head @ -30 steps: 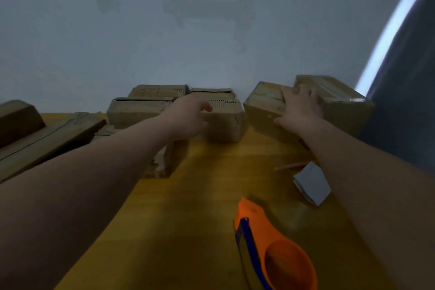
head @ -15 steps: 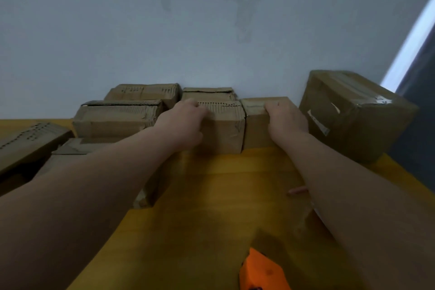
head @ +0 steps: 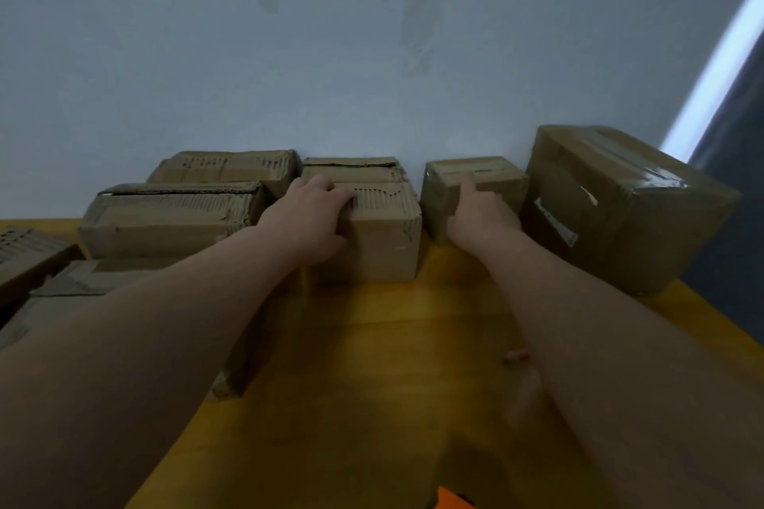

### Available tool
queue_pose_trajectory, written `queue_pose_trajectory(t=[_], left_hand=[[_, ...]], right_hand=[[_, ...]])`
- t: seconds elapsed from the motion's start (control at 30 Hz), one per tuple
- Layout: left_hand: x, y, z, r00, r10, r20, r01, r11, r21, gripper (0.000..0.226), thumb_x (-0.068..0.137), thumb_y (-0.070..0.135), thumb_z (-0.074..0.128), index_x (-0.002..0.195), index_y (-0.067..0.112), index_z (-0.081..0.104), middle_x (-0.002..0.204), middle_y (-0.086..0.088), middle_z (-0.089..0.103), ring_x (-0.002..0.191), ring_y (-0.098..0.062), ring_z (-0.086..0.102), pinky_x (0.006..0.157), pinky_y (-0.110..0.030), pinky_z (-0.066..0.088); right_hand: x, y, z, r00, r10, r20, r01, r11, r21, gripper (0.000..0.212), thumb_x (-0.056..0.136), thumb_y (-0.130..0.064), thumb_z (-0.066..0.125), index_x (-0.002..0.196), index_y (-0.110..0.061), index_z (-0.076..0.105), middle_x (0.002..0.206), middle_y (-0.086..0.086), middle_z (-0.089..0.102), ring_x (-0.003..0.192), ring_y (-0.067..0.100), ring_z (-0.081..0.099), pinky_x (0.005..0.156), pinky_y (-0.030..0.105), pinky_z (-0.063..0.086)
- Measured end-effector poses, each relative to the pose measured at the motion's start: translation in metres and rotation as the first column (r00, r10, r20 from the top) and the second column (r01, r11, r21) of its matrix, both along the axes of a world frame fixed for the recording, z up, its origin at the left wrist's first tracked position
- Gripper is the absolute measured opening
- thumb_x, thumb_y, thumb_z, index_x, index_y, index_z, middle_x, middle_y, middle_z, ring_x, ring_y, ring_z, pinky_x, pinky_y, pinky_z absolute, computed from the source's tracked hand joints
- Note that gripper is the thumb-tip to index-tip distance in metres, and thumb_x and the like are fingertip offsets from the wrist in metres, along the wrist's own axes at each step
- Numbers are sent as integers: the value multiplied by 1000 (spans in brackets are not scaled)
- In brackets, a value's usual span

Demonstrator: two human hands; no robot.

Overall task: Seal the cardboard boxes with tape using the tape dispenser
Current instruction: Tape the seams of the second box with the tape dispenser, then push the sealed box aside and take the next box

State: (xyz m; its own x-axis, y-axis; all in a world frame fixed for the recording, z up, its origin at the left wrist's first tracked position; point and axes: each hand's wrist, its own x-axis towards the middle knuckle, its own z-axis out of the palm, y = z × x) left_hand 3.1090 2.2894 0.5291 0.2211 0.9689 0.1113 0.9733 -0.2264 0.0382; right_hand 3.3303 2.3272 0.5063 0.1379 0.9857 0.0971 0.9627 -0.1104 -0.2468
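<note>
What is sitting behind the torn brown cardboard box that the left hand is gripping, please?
A second brown cardboard box stands behind the torn brown cardboard box, against the pale wall. Only its upper part shows; the front box and the left hand cover the rest.

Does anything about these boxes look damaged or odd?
Yes. The middle box under the left hand has its top skin torn away, baring corrugated ribs; the left box is ripped likewise at its right end. The big box carries a half-peeled label.
</note>
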Motion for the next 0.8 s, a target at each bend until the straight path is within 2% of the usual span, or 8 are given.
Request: queue_pose_trajectory(t=[0.07, 0.2, 0.33, 0.4, 0.47, 0.57, 0.67, 0.8], left_hand=[[0, 1, 0, 1000, -13, -2, 13, 1000, 22, 71, 85, 34, 65, 146, 28, 30, 140, -5, 35, 126, -29, 32, 103, -43, 37], [-1, -7, 5, 999, -31, 7, 31, 999, 36, 70, 82, 35, 70, 143, 26, 37, 134, -5, 39, 122, -28, 35, 101, -44, 39], [2, -35, 18, 1000, -24, -20, 25, 999, 48, 65, 82, 38, 69, 140, 24, 43, 130, -4, 41, 119, -27, 37, 95, -44, 44], [5, -56, 27, 999, -26, -31, 28, 997, 69, 62, 83, 38, 68, 138, 25, 44, 128, -2, 41, 118, -26, 37, 91, -43, 46], [8, -81, 36, 999, -33, -26, 35, 996, 87, 60, 84, 38, 67, 138, 26, 44, 128, -1, 41, 118, -25, 37, 90, -43, 47], [8, -123, 50, 999, -32, -2, 32, 993, 114, 58, 83, 38, 67, 136, 27, 46, 127, -1, 42, 119, -24, 37, 89, -43, 48], [3, -168, 63, 1000, -1, 15, -1, 992, 127, 57, 81, 39, 68, 134, 27, 49, 126, -1, 44, 119, -24, 39, 91, -43, 48], [-11, -235, 71, 998, 52, 45, -57, 992, 110, 55, 81, 41, 68, 131, 24, 53, 120, -2, 46, 112, -23, 45, 89, -43, 49]], right_hand=[[-5, -2, -1, 999, 39, -16, -40, 998, -56, 86, 92, -13, 51, 149, -36, -9, 138, 27, 39, 111, 37, 53, 83, 45, 49], [-10, -11, 4, 998, 61, -26, -64, 990, -128, 90, 91, -7, 47, 147, -43, -14, 142, 28, 34, 94, 32, 57, 81, 46, 52], [-15, -32, 19, 982, 150, -113, -151, 988, -7, 63, 95, -17, 44, 151, -28, 15, 128, 17, 52, 90, 27, 56, 75, 39, 50], [-21, -54, 31, 953, 220, -208, -216, 976, 41, 43, 99, -24, 37, 141, -16, 39, 127, 13, 55, 99, 23, 56, 84, 34, 44], [-26, -81, 43, 913, 273, -305, -266, 962, 65, 39, 101, -28, 32, 128, -9, 52, 117, 12, 60, 91, 20, 58, 80, 31, 45], [-31, -128, 60, 850, 301, -433, -291, 952, 91, 42, 101, -33, 33, 126, -7, 54, 102, 10, 62, 85, 23, 61, 75, 40, 55], [-32, -174, 75, 816, 301, -494, -293, 951, 97, 43, 100, -36, 37, 138, -19, 47, 91, -10, 54, 78, 13, 60, 58, 26, 53], [-35, -241, 83, 804, 340, -488, -319, 939, 129, 46, 97, -38, 44, 140, -22, 45, 108, -7, 58, 92, 14, 61, 74, 29, 55]])
